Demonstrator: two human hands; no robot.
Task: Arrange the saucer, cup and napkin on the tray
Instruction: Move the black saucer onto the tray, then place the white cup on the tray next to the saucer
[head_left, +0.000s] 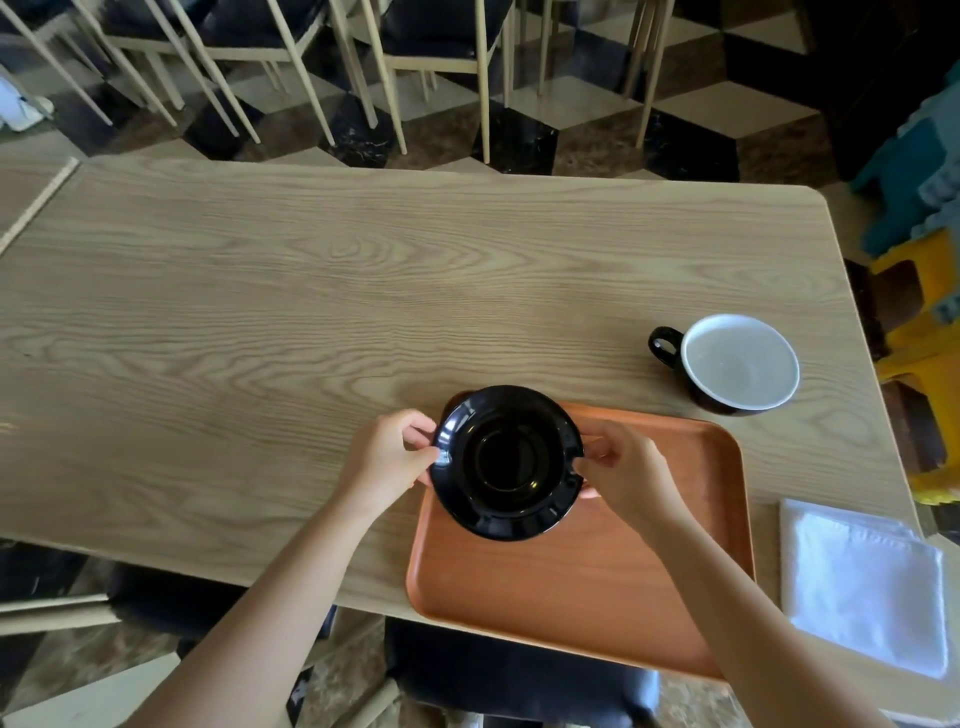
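Left hand, right hand — pinching saucer rim

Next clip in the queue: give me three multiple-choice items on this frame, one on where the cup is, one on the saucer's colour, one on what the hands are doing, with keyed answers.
1. Where is the cup?
A. on the tray
B. on the table beyond the tray
C. on the napkin

2. What colour is the saucer?
A. black
B. white
C. orange

3. What are the hands doing?
A. resting flat on the table
B. folding the napkin
C. both gripping the saucer's rim

Answers:
1 B: it stands on bare wood past the tray's far right corner.
2 A: glossy black throughout.
3 C: left hand and right hand pinch opposite edges.
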